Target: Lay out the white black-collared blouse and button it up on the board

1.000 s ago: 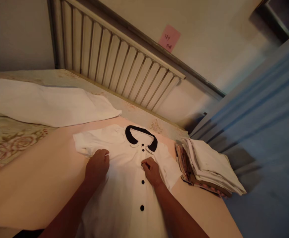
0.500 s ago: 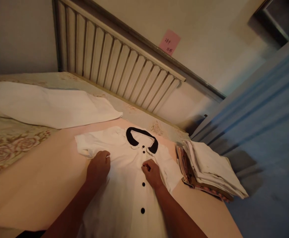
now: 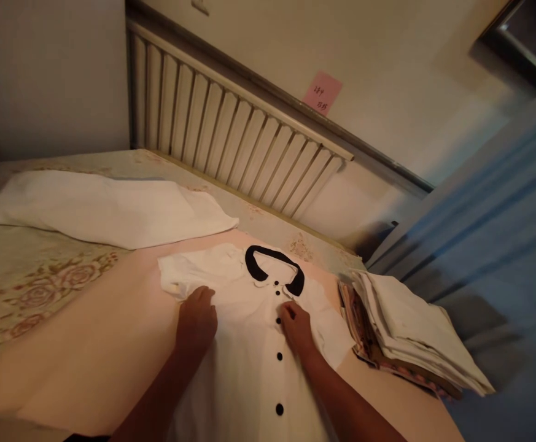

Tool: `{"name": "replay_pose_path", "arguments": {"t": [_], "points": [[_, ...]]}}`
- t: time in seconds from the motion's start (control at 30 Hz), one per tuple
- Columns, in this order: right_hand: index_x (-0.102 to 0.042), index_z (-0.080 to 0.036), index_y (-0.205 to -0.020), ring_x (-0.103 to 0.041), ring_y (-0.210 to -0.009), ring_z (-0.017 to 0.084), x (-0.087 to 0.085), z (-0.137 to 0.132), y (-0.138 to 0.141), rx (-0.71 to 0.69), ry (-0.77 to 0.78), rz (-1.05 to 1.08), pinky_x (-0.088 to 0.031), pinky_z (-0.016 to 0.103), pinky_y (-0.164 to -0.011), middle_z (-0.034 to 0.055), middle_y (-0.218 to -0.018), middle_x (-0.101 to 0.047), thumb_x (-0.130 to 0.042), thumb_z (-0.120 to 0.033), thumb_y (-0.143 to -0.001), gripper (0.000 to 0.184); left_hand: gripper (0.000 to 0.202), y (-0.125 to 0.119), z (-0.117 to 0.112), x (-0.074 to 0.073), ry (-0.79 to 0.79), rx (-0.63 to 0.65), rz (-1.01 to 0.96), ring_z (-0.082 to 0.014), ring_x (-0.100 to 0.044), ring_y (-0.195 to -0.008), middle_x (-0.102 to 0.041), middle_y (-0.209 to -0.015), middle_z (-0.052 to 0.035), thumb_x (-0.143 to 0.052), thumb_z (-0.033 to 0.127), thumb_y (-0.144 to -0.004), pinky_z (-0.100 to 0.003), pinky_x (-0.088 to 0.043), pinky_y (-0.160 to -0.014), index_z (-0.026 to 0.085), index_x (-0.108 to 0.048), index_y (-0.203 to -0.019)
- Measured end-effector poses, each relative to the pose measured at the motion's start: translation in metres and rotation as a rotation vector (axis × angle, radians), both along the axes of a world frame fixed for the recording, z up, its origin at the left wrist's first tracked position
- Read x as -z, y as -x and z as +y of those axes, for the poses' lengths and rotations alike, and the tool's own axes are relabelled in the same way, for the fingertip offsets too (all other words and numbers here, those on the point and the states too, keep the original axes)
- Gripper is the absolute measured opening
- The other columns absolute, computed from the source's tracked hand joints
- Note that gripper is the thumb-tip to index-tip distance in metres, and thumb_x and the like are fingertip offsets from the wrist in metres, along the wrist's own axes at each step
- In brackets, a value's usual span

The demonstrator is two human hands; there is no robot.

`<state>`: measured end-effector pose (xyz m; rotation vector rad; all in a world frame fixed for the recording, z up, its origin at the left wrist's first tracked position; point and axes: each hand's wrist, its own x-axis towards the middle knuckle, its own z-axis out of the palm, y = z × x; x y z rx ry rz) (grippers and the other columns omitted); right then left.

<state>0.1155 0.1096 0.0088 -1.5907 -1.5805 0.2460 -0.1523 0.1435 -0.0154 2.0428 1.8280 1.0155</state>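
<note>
A white shirt [image 3: 249,344] with a black collar [image 3: 274,273] and black buttons lies face up on a pink sheet [image 3: 88,356] on the bed. My left hand [image 3: 197,319] rests palm down on the shirt's chest, just below the left short sleeve. My right hand [image 3: 296,326] presses on the button placket beside the second button, fingers together. Neither hand grips the cloth.
A large white cloth [image 3: 102,209] lies spread at the back left on the flowered bedspread [image 3: 28,288]. A stack of folded clothes [image 3: 410,331] sits right of the shirt. A slatted headboard [image 3: 231,135] and a blue curtain [image 3: 502,245] bound the bed.
Both hands have slid slightly up the shirt toward the collar. The view has shifted, so everything sits a little lower and further right.
</note>
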Motion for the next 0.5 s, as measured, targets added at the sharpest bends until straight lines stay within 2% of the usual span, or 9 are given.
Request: {"name": "replay_pose_path", "arguments": {"t": [0.1, 0.2, 0.27, 0.33, 0.4, 0.5], "points": [[-0.064, -0.021, -0.077, -0.054, -0.059, 0.016, -0.009, 0.027, 0.016, -0.004, -0.03, 0.0, -0.042, 0.027, -0.056, -0.0006, -0.064, -0.061, -0.046, -0.03, -0.086, 0.022, 0.04, -0.002, -0.002, 0.001, 0.014, -0.008, 0.059, -0.0262, -0.048, -0.129, -0.054, -0.137, -0.0141, -0.043, 0.008, -0.078, -0.04, -0.039, -0.103, 0.016, -0.06, -0.114], [-0.069, -0.022, -0.085, -0.061, -0.072, 0.018, -0.016, 0.056, 0.048, -0.15, -0.023, -0.035, -0.048, 0.03, -0.069, 0.0017, -0.077, -0.068, -0.049, -0.025, -0.084, 0.02, 0.041, -0.003, -0.005, 0.002, 0.028, -0.013, 0.096, -0.0278, -0.046, -0.132, -0.052, -0.14, -0.0157, -0.044, 0.008, -0.08, -0.042, -0.037, -0.104, 0.015, -0.059, -0.118], [-0.07, -0.024, -0.089, -0.064, -0.082, 0.019, -0.017, 0.076, 0.071, -0.27, -0.007, -0.065, -0.049, 0.031, -0.078, 0.0022, -0.088, -0.071, -0.053, -0.023, -0.081, 0.019, 0.04, -0.003, -0.006, 0.002, 0.013, -0.007, 0.092, -0.0283, -0.045, -0.132, -0.052, -0.14, -0.0165, -0.044, 0.008, -0.081, -0.043, -0.037, -0.105, 0.014, -0.058, -0.119], [-0.071, -0.024, -0.09, -0.065, -0.087, 0.019, -0.017, 0.1, 0.088, -0.33, 0.005, -0.079, -0.049, 0.032, -0.083, 0.0025, -0.091, -0.071, -0.056, -0.021, -0.079, 0.019, 0.04, -0.003, -0.007, 0.002, -0.001, -0.006, 0.08, -0.0281, -0.046, -0.132, -0.053, -0.139, -0.0164, -0.045, 0.008, -0.082, -0.043, -0.037, -0.104, 0.015, -0.059, -0.118], [-0.071, -0.022, -0.092, -0.065, -0.084, 0.02, -0.016, 0.129, 0.097, -0.31, 0.015, -0.073, -0.05, 0.033, -0.081, 0.0032, -0.086, -0.071, -0.056, -0.019, -0.079, 0.019, 0.039, -0.004, -0.008, 0.002, -0.003, -0.007, 0.069, -0.0274, -0.046, -0.132, -0.054, -0.139, -0.015, -0.045, 0.008, -0.081, -0.042, -0.037, -0.104, 0.017, -0.059, -0.116], [-0.069, -0.017, -0.096, -0.062, -0.064, 0.017, -0.012, 0.176, 0.102, -0.232, 0.034, -0.038, -0.051, 0.033, -0.067, 0.0009, -0.068, -0.064, -0.054, -0.021, -0.085, 0.018, 0.039, -0.004, -0.009, 0.002, 0.012, -0.005, 0.047, -0.0273, -0.046, -0.132, -0.055, -0.138, -0.0143, -0.045, 0.007, -0.08, -0.043, -0.038, -0.104, 0.018, -0.061, -0.113]]}}
